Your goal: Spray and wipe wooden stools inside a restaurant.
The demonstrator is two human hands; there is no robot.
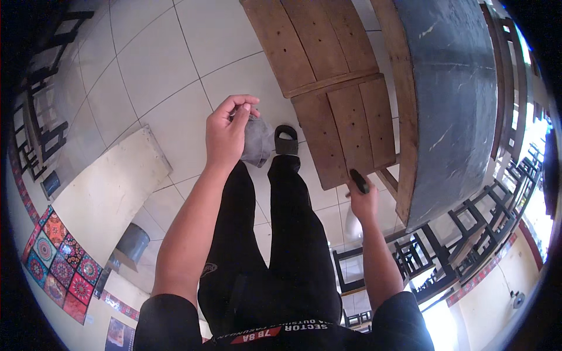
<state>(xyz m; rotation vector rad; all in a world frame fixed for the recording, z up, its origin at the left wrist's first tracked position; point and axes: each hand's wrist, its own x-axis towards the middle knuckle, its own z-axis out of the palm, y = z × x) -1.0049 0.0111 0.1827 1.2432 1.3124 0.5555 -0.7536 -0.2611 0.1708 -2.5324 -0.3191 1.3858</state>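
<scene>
My left hand is raised in front of my legs, its fingers curled around a grey cloth that hangs below it. At the lower right my right hand grips what looks like a spray bottle, with a black head above the fist and a pale, blurred body underneath. That hand is close to the near edge of a brown wooden plank seat. A second plank seat adjoins it farther off. Beside both seats stands a wooden-edged desk with a worn dark top.
White floor tiles surround my slippered foot. A pale partition or low wall rises at left, near a grey bucket and patterned tiles. Dark-framed chairs line the right; more dark furniture stands far left.
</scene>
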